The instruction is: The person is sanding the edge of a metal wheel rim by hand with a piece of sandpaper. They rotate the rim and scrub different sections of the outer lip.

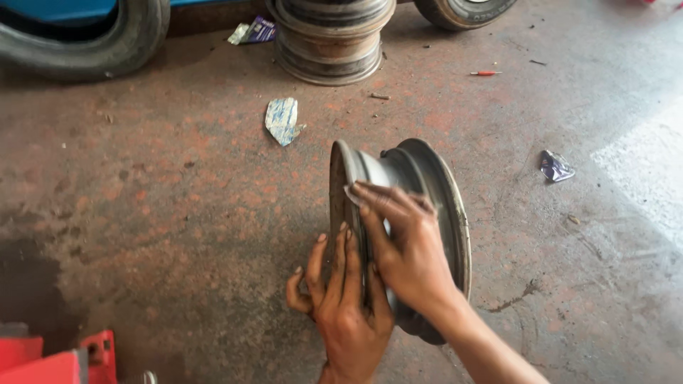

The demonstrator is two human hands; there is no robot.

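While you are steadying that bare steel wheel rim (420, 178) on its edge on the stained concrete floor (156, 213), it is balancing on a narrow line of contact, and that is the weak spot. Your left hand (345, 306) is lying flat against the near face with the fingers spread apart, not clamped on anything, so it is propping rather than holding. Your right hand (402, 249) is reaching over the near lip, its fingers pressing a small pale scrap (353, 192) down onto the barrel; I cannot tell whether the thumb is closing underneath.

Watch the balance: with only 1 flat palm bracing it, a hard push from the right hand is likely to be tipping the rim away from you or rolling it off along the floor. Mind the lip as well, because it is looking worn and rough, and fingers sliding along it could be getting cut or pinched against the flange. If the rim is going over, your left fingers near its base are sitting right where it would be landing.

A stack of 2 rims (331, 39), a tyre (85, 43), torn wrappers (282, 121) and a red-handled screwdriver (485, 73) are lying well apart from you.
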